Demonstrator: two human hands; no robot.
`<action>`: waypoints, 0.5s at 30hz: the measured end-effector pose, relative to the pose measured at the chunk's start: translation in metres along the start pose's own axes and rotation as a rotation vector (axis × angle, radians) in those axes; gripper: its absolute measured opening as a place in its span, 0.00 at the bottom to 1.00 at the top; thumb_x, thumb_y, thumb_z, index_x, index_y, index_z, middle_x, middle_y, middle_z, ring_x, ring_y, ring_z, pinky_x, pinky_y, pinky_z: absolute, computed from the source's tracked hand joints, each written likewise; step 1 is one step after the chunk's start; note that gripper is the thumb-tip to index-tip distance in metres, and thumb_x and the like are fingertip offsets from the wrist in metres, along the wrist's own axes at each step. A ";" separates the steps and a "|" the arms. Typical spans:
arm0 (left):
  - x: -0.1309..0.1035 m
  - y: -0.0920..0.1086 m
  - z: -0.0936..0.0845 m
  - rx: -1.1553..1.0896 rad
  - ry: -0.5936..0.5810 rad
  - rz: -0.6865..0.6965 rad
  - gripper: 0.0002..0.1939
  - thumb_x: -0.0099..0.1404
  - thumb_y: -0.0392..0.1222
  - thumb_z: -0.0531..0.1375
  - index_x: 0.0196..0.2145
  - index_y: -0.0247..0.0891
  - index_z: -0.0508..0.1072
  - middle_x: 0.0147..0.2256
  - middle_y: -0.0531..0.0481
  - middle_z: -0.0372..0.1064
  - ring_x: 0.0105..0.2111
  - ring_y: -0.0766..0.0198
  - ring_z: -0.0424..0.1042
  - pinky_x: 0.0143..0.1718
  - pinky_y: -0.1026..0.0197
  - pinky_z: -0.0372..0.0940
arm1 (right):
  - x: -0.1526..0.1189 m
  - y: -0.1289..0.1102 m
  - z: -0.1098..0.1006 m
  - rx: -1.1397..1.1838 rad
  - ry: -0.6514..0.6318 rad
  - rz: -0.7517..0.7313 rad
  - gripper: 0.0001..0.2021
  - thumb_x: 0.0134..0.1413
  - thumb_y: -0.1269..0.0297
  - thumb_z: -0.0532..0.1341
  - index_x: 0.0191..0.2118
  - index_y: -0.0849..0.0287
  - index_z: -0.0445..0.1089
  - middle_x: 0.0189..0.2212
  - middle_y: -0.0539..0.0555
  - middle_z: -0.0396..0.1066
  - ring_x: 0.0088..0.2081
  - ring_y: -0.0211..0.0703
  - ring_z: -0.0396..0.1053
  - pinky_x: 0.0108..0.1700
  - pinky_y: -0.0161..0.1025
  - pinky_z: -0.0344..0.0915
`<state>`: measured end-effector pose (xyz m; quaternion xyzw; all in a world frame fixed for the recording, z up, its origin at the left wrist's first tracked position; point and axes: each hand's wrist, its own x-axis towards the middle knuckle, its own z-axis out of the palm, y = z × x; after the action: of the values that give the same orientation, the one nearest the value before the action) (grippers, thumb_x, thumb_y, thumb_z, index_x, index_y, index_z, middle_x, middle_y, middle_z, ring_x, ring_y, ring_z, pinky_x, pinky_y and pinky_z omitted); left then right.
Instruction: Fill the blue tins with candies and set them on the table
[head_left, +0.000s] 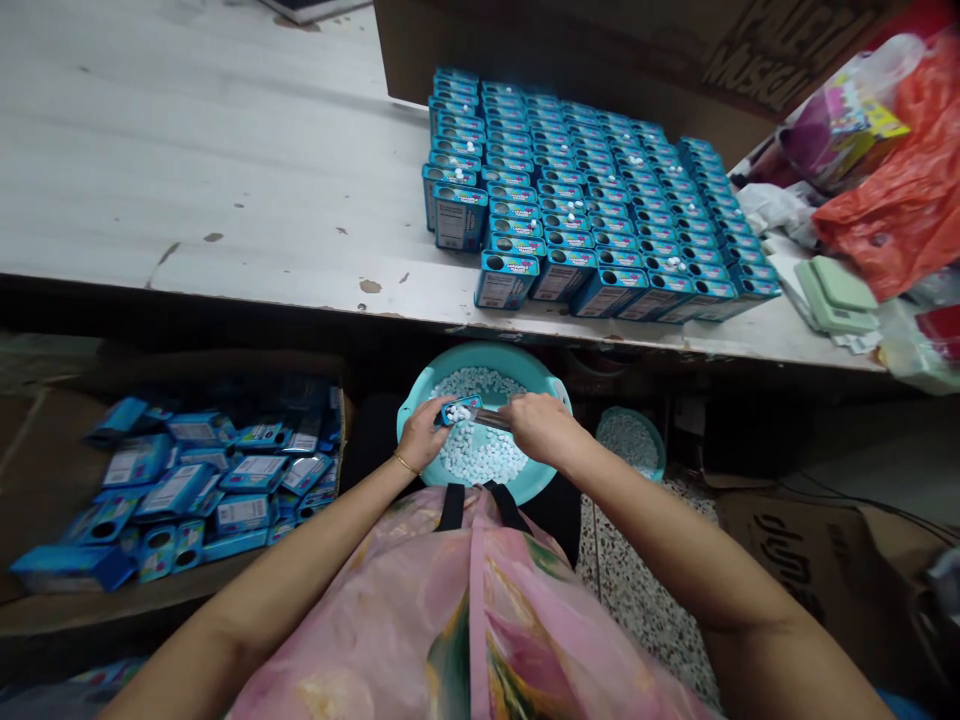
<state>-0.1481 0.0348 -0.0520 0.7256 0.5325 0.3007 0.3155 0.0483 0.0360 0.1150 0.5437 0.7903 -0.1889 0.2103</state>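
Observation:
Over a turquoise basin (414,395) with small white candies (484,455) in it, my left hand (422,435) is closed around a small blue box (469,402). White pieces lie at the box's top opening. My right hand (541,425) grips a metal scoop (493,419), whose tip is at that opening. On the white table, many blue boxes (506,280) stand upright in tight rows, and a few white pieces lie on top of some of them.
A cardboard carton (30,425) at the left holds many loose blue boxes (244,512). A smaller basin (660,445) stands on the floor at right. On the table (187,180) are a large carton (630,60), an orange bag (892,200) and a green scale (836,295).

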 end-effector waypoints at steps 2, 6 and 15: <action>0.000 0.003 -0.001 -0.043 -0.012 0.011 0.22 0.53 0.34 0.55 0.47 0.38 0.66 0.46 0.47 0.68 0.47 0.58 0.66 0.50 0.55 0.60 | -0.003 0.005 0.005 0.019 -0.002 0.009 0.16 0.51 0.74 0.49 0.43 0.61 0.70 0.39 0.61 0.70 0.41 0.46 0.68 0.39 0.38 0.58; 0.001 0.010 -0.005 -0.179 -0.017 -0.021 0.20 0.53 0.36 0.56 0.46 0.38 0.67 0.45 0.47 0.69 0.46 0.58 0.67 0.49 0.54 0.61 | -0.011 0.015 0.012 0.059 0.026 -0.001 0.17 0.52 0.74 0.49 0.43 0.57 0.70 0.39 0.59 0.70 0.41 0.46 0.67 0.39 0.38 0.57; -0.006 0.020 -0.012 -0.014 0.020 0.130 0.26 0.49 0.28 0.52 0.48 0.38 0.67 0.45 0.47 0.68 0.47 0.58 0.65 0.50 0.55 0.60 | -0.029 0.038 0.033 0.151 0.153 0.029 0.19 0.59 0.66 0.45 0.51 0.46 0.65 0.42 0.51 0.70 0.41 0.41 0.66 0.38 0.35 0.56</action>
<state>-0.1470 0.0262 -0.0295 0.7533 0.4852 0.3317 0.2951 0.0979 0.0085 0.1004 0.5823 0.7796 -0.2027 0.1104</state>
